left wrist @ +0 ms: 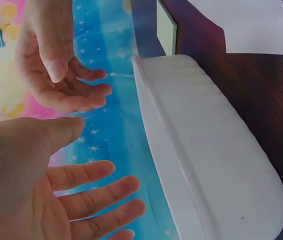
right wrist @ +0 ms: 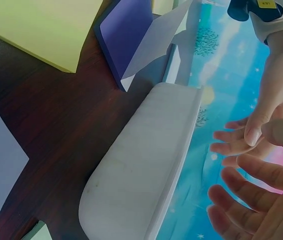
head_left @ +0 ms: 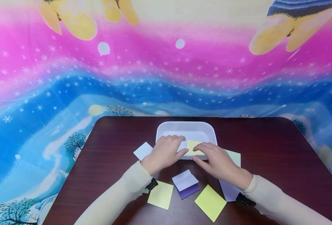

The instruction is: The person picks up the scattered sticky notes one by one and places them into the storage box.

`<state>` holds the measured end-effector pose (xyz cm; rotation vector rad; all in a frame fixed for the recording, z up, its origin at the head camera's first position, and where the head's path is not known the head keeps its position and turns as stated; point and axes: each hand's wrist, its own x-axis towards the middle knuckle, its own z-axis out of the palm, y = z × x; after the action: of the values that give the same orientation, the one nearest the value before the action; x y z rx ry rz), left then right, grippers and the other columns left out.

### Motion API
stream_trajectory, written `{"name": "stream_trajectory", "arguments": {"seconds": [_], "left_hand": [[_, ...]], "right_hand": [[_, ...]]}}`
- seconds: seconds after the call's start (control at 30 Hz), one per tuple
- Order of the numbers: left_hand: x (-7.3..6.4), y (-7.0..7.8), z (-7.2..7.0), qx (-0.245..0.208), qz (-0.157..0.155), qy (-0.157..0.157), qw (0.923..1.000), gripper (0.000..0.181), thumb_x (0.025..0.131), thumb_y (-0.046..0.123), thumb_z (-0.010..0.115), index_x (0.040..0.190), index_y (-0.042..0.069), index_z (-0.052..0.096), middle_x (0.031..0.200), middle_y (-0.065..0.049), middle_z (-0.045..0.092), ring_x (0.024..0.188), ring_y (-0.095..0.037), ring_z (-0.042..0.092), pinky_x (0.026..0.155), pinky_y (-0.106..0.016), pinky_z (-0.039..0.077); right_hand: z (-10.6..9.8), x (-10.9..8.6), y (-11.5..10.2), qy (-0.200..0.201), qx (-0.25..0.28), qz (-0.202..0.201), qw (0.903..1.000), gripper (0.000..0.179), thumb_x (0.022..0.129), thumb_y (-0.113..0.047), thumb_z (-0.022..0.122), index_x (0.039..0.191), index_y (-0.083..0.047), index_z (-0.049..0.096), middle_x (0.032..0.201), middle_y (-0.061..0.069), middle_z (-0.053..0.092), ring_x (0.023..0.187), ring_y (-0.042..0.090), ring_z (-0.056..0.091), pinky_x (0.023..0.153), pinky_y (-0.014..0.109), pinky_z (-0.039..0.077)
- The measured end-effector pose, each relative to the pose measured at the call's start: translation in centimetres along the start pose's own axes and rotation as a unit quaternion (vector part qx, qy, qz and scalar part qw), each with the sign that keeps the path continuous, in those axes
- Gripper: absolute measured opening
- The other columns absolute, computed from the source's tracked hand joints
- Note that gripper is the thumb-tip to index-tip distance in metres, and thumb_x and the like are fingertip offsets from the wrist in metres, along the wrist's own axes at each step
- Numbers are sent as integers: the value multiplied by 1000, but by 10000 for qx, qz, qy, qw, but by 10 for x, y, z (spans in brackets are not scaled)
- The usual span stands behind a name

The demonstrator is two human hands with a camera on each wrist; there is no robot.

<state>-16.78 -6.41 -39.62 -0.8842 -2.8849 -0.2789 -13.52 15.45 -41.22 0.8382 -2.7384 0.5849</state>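
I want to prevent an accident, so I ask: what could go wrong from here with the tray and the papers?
The white tray stands close to the far edge of the table, so a forward push might slide it off. The purple pad has a raised flap, which the left sleeve could catch and bend. The right hand is near the yellow paper in the tray and might knock it askew.

From up high, my head camera looks forward and down at the white tub (head_left: 186,128). My two wrist cameras look from low and close, tipped sideways; both see the tub's outside, the left hand (head_left: 166,152) and the right hand (head_left: 220,162).
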Motion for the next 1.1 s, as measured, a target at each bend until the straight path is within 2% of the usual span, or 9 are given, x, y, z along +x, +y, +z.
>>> {"name": "stream_trajectory", "arguments": {"seconds": [0.6, 1.1], "left_hand": [[-9, 11, 0, 31, 247, 223, 9994, 43, 99, 45, 61, 129, 14, 65, 113, -1, 76, 102, -18, 72, 85, -39, 56], [-13, 21, 1, 40, 345, 169, 9993, 41, 99, 44, 62, 127, 15, 66, 111, 0, 76, 97, -16, 72, 80, -36, 55]], "right_hand": [[-1, -10, 2, 89, -38, 39, 9999, 28, 88, -29, 78, 111, -14, 72, 109, 1, 74, 103, 18, 70, 83, 41, 58], [-4, -20, 9, 214, -42, 99, 9997, 26, 89, -29, 77, 110, -15, 72, 109, 0, 73, 100, 16, 71, 81, 40, 58]]}}
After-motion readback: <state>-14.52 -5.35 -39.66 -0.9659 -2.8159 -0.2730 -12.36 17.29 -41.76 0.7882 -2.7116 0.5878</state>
